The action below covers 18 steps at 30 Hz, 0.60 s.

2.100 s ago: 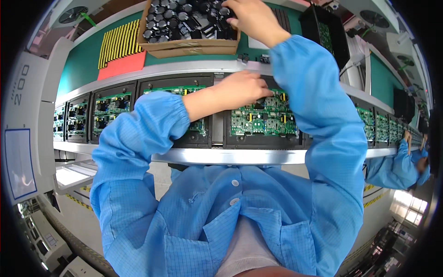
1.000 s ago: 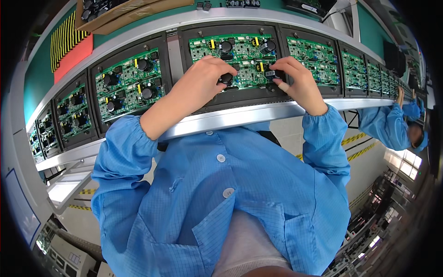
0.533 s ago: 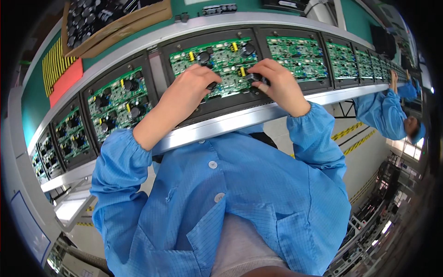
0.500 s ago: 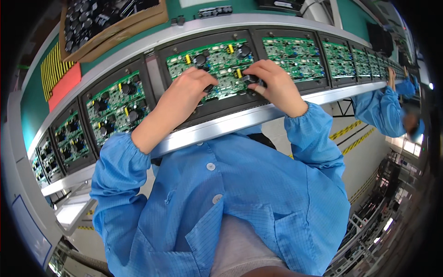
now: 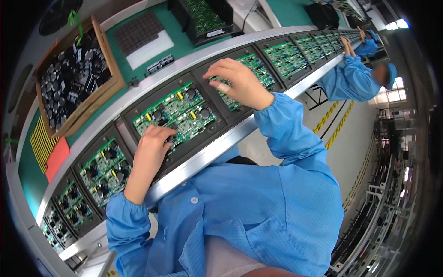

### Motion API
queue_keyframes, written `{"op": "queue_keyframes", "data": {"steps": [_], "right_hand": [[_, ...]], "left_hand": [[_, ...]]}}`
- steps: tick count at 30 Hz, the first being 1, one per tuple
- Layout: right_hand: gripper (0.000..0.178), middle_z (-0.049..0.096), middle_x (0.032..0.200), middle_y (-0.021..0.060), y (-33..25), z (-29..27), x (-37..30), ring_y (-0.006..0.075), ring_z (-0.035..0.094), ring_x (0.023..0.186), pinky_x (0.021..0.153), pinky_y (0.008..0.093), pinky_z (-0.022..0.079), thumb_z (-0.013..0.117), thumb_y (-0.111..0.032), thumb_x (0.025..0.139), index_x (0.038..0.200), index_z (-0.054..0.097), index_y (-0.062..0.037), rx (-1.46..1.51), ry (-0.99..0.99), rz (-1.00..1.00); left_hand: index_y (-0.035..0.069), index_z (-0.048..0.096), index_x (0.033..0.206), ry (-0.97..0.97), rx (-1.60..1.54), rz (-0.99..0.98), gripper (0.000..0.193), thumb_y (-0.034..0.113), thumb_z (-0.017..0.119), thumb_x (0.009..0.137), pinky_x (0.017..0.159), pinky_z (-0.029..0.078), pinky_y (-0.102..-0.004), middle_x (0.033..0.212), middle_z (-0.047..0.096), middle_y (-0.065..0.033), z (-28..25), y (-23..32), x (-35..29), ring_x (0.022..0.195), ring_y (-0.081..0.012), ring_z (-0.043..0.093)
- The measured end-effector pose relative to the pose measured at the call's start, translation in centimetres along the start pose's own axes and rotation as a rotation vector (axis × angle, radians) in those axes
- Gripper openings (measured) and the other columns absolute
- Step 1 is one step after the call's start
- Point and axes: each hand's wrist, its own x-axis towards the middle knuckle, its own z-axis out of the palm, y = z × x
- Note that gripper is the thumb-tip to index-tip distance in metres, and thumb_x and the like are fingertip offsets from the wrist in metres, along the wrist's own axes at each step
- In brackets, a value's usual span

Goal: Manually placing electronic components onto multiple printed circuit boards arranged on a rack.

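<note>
My left grip [image 5: 152,144] pinches a black capacitor [image 5: 172,138], likely light and stiff, best held by its sides; my right grip [image 5: 242,83], two o'clock from it, gapes empty.

Beyond the left hand [image 5: 150,147], open air runs above 3 uncovered, protruding black capacitors [image 5: 204,113].

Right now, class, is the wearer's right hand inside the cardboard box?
No: the right hand is over a black tray of green boards, apart from the box.
</note>
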Motion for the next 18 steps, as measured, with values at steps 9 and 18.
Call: {"op": "queue_keyframes", "data": {"steps": [9,18], "right_hand": [[0.019,0.071,0.103,0.0101,5.0,-0.7,5.4,0.0286,0.068,0.096,0.085,0.0388,0.055,0.073,-0.007,0.089,0.108,0.073,-0.0052,0.085,0.107,0.034],[0.025,0.074,0.106,0.0167,17.1,1.1,14.3,0.0325,0.071,0.098,0.09,0.0433,0.056,0.071,-0.012,0.088,0.111,0.075,-0.0046,0.053,0.374,0.365]], "left_hand": [[0.005,0.075,0.106,0.011,0.082,0.112,0.04,-0.002,0.082,0.068,0.09,0.053,-0.0399,0.104,0.074,-0.0092,-0.9,0.6,0.5,0.099,-0.0303,0.063],[0.007,0.074,0.114,0.212,0.064,0.127,0.033,0.002,0.078,0.081,0.094,0.051,-0.0408,0.112,0.073,-0.01,-1.5,0.4,-0.4,0.107,-0.0318,0.063]]}}
